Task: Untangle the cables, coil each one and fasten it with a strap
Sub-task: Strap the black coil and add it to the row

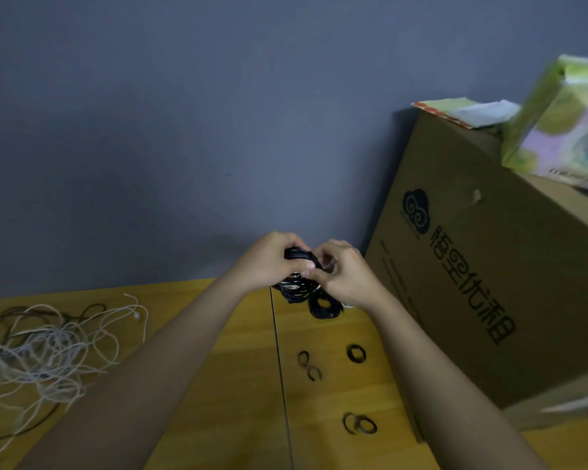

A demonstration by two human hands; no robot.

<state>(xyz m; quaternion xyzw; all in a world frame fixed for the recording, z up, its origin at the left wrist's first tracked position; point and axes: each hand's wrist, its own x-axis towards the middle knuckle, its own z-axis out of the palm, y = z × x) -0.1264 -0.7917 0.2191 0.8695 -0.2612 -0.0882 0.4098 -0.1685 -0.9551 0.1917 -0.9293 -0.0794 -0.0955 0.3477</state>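
Note:
Both hands are raised above the far edge of the wooden table [218, 351]. My left hand [269, 262] grips the top of a coiled black cable [297, 288], whose loops hang below the fingers. My right hand [345, 273] pinches a black strap [314, 261] at the top of the coil, thumb and fingers curled together. Another black coil [325, 307] lies on the table just under the hands. A tangle of white and dark cables [48, 347] sprawls at the left. Several curled black straps [355, 353] lie on the table between my forearms.
A large cardboard box [482, 266] with black printing stands at the right, close to my right arm. A green patterned package [560, 123] rests on top of it. A grey wall [184, 130] rises behind the table. A seam [280, 368] runs down the tabletop.

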